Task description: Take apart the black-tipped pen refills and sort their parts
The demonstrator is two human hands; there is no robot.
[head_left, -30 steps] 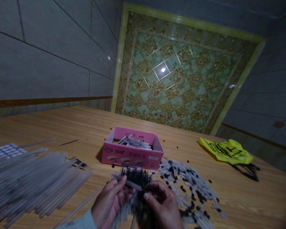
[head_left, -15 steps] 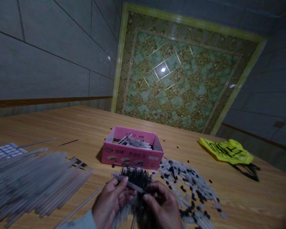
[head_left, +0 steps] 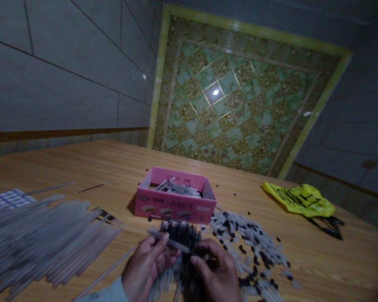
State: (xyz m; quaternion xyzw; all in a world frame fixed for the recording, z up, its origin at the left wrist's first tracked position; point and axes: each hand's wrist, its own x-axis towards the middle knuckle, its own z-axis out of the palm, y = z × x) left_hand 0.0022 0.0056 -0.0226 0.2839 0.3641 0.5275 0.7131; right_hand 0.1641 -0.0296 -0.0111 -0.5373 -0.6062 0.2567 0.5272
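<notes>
Holding, left hand (head_left: pixel 148 262): thumb and fingers closed on a clear tube (head_left: pixel 173 242), which slants from ten o'clock down to four.
Right hand (head_left: pixel 216 268): thumb and fingertips drawn together at the tube's four o'clock end — too dark there to tell what they pinch.
Clear tube: in front of the person, between the two hands.
Black-tipped bundle (head_left: pixel 182 231): just beyond the tube at twelve o'clock, its lower part running between the hands toward six; the detail is blurred.
Pink box (head_left: pixel 176 205): at twelve o'clock from the hands, open on top, with pale sticks (head_left: pixel 178 187) lying inside.
Small pieces (head_left: pixel 253 239): white and black, scattered between two and four o'clock, near the right hand.
Long tubes (head_left: pixel 50 243): a broad spread at nine o'clock — one single tube (head_left: pixel 105 270) apart from it, nearer the left hand.
Checked cloth (head_left: pixel 11 199): at ten o'clock, beside the long tubes.
Yellow bag (head_left: pixel 297 199): at two o'clock, well apart from the hands, black straps (head_left: pixel 326 227) trailing.
Table (head_left: pixel 119 167): wood-grained, beneath everything.
</notes>
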